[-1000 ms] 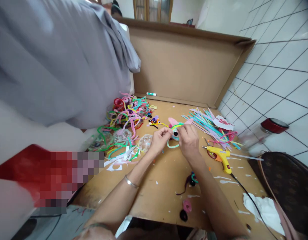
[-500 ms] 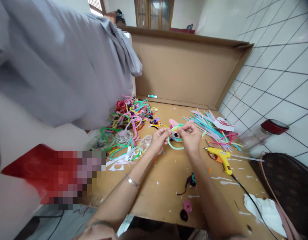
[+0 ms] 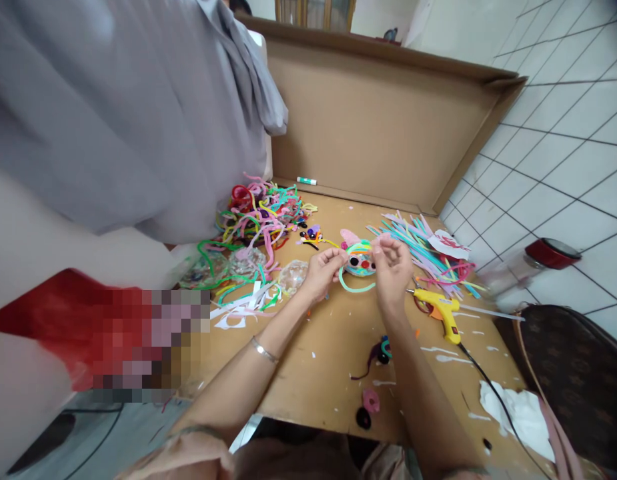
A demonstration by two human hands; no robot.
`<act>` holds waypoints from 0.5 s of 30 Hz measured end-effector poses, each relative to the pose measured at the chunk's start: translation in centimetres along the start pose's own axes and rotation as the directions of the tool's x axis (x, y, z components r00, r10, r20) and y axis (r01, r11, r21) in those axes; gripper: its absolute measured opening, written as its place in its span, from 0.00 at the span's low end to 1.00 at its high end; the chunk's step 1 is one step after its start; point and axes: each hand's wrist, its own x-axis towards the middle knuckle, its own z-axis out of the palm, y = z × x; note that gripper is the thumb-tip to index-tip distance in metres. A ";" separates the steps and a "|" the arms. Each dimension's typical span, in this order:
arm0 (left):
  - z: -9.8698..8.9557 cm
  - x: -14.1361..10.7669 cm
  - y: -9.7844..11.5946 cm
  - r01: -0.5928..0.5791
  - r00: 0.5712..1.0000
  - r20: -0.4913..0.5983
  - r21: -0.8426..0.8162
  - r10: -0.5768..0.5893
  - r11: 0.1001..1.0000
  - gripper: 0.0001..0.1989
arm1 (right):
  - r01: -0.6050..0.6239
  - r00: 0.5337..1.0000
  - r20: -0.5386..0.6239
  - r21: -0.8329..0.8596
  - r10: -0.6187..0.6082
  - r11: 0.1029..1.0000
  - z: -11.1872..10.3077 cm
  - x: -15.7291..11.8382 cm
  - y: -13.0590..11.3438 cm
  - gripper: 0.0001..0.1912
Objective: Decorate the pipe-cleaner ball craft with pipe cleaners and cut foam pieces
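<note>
My left hand [image 3: 324, 272] pinches one end of a pale green pipe cleaner [image 3: 357, 290], which bends downward in a U. The other end runs to the closed fingers of my right hand [image 3: 392, 272]. Just behind the loop is a small animal face [image 3: 365, 265] of coiled colourful pipe cleaners, with black eyes, a red nose and pink ears. My hands partly cover it, and I cannot tell whether my fingers touch it. Nearer me lie a pink ring [image 3: 371, 401], a black round piece [image 3: 363, 418] and a dark purple strip [image 3: 372, 363].
A yellow glue gun [image 3: 441, 312] lies to the right, its cord trailing toward me. Pipe cleaners [image 3: 413, 243] are spread behind it; a tangled heap [image 3: 263, 220] sits at left. A red-lidded jar [image 3: 553, 253], brown bag [image 3: 563, 387] and crumpled tissue [image 3: 518, 413] line the right side.
My hands have moved slightly apart, with the pipe cleaner still between them. More of the animal face shows now, including its red nose. The view has tilted down a little.
</note>
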 end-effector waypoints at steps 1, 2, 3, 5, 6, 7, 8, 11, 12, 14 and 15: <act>-0.1 0.1 0.0 -0.002 1.000 0.002 0.027 0.002 1.000 0.18 | 0.150 0.988 -0.019 -0.144 -0.154 0.978 -0.3 -0.1 -0.1 0.11; -0.2 0.2 0.0 -0.006 1.000 0.008 0.056 0.006 0.998 0.16 | 0.281 0.956 -0.006 -0.274 -0.293 0.920 -0.5 -0.1 -0.1 0.11; -0.4 0.3 0.0 -0.015 1.000 0.013 0.084 0.014 0.996 0.14 | 0.376 0.919 0.032 -0.366 -0.392 0.851 -0.7 -0.1 -0.1 0.12; -0.7 0.5 0.0 -0.036 0.999 0.033 0.126 0.032 0.991 0.09 | 0.459 0.879 0.100 -0.439 -0.466 0.773 -1.1 -0.1 0.0 0.13; -0.9 0.6 0.0 -0.045 0.998 0.046 0.134 0.039 0.990 0.07 | 0.465 0.878 0.114 -0.440 -0.465 0.768 -1.2 0.0 0.1 0.14; -1.1 0.7 0.0 -0.040 0.997 0.072 0.135 0.030 0.990 0.06 | 0.462 0.882 0.128 -0.431 -0.454 0.775 -1.2 0.0 0.2 0.14; -1.3 0.7 0.1 -0.026 0.995 0.099 0.125 0.014 0.992 0.05 | 0.460 0.886 0.159 -0.415 -0.435 0.785 -1.2 0.1 0.4 0.14; -1.7 0.8 0.1 0.054 0.977 0.201 0.111 -0.075 0.992 0.04 | 0.465 0.873 0.342 -0.364 -0.349 0.807 -1.1 0.1 0.6 0.12; -1.8 0.8 0.2 0.066 0.971 0.220 0.116 -0.091 0.991 0.04 | 0.467 0.859 0.397 -0.355 -0.321 0.810 -1.0 0.1 0.7 0.11; -2.0 0.9 0.3 0.060 0.972 0.219 0.131 -0.087 0.990 0.05 | 0.471 0.840 0.463 -0.359 -0.285 0.806 -1.0 0.1 0.8 0.10; -2.1 1.0 0.3 0.042 0.975 0.212 0.135 -0.070 0.990 0.05 | 0.479 0.830 0.485 -0.369 -0.275 0.796 -1.0 0.1 0.9 0.10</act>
